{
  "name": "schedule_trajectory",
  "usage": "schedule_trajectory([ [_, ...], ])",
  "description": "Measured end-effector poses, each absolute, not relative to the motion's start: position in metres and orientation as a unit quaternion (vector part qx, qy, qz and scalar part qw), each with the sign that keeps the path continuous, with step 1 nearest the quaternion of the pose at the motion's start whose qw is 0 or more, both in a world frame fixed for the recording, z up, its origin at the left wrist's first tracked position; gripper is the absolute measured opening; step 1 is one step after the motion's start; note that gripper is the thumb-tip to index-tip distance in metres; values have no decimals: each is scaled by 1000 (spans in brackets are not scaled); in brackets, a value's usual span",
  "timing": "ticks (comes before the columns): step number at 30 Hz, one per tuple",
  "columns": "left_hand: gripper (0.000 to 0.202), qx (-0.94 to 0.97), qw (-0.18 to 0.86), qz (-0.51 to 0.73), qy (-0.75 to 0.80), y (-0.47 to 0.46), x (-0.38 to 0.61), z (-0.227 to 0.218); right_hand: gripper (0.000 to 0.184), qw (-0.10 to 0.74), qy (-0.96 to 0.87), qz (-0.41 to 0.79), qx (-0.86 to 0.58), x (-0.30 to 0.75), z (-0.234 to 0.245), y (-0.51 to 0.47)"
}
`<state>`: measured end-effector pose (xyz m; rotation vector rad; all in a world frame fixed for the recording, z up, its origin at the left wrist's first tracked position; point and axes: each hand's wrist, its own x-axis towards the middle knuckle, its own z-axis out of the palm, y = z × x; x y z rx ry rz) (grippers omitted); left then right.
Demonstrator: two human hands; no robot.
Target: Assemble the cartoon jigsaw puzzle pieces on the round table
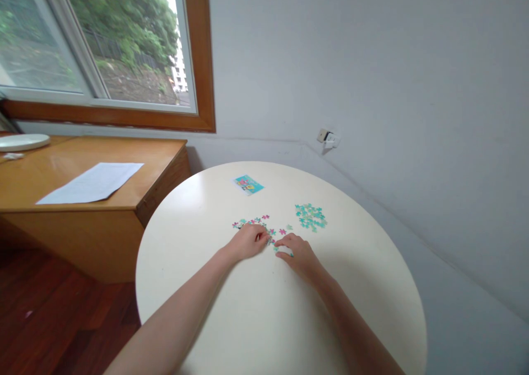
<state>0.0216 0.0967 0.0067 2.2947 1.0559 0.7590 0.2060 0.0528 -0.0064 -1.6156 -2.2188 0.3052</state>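
Observation:
On the round white table, my left hand (249,242) is curled over a cluster of mixed pink, teal and white jigsaw pieces (257,221), its fingertips pinched together at the right end of the cluster. Whether a piece is between those fingers is too small to make out. Just to the right, my right hand (301,255) rests with thumb and index finger apart in a C shape, bare tabletop showing between them. A few small pieces lie by its fingertips. Beyond it are a pink jigsaw piece (282,232) and a pale green jigsaw piece (290,227).
A pile of teal and green jigsaw pieces (311,217) lies right of my hands. Farther back is a small teal picture card (248,184). The table (248,320) stands near a wooden desk (157,166) with a paper sheet (93,183). A wall socket (323,136) is behind.

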Motion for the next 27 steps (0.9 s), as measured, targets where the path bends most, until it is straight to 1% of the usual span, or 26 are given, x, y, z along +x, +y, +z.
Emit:
schedule_trajectory([
  [3,25,843,247,277,389,96,22,7,20,183,-787,114,-579,206,-6,53],
  [9,23,843,250,280,386,95,22,7,12,200,-776,112,-587,204,-2,52],
  [11,24,844,248,281,385,95,22,7,12,214,-771,130,-586,203,0,51],
  [13,26,844,247,281,384,95,23,6,11,234,-765,173,-575,201,2,51],
  [15,28,843,248,283,385,96,23,6,10,264,-754,217,-561,201,3,52],
  [17,28,841,249,286,386,96,24,5,9,307,-733,235,-560,202,4,53],
  [22,29,850,248,286,366,89,32,6,3,428,-663,218,-574,210,3,58],
  [24,29,860,243,281,351,84,36,7,7,474,-635,206,-574,212,1,60],
  [27,30,869,235,276,336,80,40,8,19,540,-579,216,-571,212,-4,65],
])
